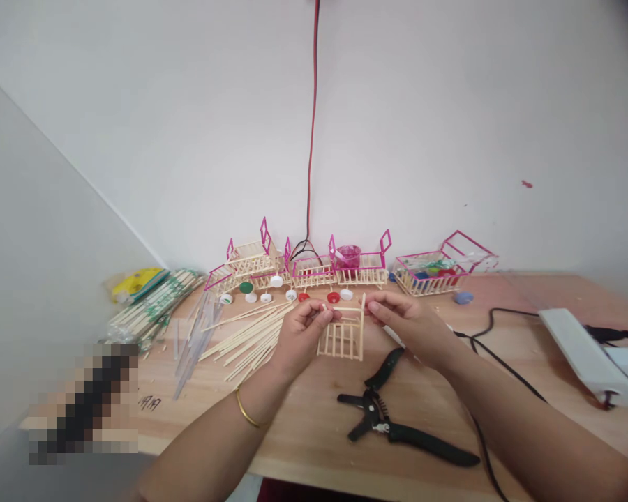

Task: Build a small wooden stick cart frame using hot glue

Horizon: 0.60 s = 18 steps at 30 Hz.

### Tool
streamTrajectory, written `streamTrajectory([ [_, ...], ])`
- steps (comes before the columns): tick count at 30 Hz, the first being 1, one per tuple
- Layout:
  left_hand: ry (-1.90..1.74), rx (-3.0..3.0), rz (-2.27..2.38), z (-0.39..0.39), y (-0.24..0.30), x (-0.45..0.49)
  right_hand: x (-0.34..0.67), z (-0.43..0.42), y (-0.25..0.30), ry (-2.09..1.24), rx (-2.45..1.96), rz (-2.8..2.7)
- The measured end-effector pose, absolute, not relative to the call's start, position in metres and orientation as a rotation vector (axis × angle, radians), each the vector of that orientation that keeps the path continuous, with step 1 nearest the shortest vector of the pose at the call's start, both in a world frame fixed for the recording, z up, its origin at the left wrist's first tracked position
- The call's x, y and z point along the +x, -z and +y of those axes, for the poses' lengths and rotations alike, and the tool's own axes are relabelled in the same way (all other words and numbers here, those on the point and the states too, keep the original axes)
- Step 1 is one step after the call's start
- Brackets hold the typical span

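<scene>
Above the wooden table [303,432] I hold a small frame of pale wooden sticks [342,337], a little fence-like piece. My left hand [301,335] pinches its upper left corner, fingers closed on a stick. From the other side, my right hand [411,322] pinches the upper right end. A gold bangle sits on my left wrist. Black-handled pliers [392,422] lie on the table just below the frame, nearer to me.
Loose bamboo sticks [248,335] and wrapped packs of sticks [151,303] lie to the left. Several stick carts with pink frames [314,265] and bottle caps [264,293] line the wall. A red and black wire [311,139] hangs down. A black cable [497,348] and white tool [586,355] lie at right.
</scene>
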<state>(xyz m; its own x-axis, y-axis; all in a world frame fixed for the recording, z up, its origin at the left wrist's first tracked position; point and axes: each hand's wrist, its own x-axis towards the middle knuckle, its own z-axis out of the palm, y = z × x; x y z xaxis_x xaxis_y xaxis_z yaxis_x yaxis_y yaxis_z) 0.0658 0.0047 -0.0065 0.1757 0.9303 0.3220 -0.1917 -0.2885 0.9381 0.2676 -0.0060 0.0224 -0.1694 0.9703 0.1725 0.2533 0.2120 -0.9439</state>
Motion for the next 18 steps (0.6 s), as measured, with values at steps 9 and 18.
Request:
streamTrajectory([
  [9, -1.351, 1.385, 0.765, 0.0038, 0.0058, 0.0663, 0.2668, -0.006, -0.0234, -0.965, -1.21, -1.724],
  [18, -1.336, 1.365, 0.761, 0.0027, 0.0048, 0.0667, 0.2649, -0.0082, -0.0252, -0.975, -1.195, -1.735],
])
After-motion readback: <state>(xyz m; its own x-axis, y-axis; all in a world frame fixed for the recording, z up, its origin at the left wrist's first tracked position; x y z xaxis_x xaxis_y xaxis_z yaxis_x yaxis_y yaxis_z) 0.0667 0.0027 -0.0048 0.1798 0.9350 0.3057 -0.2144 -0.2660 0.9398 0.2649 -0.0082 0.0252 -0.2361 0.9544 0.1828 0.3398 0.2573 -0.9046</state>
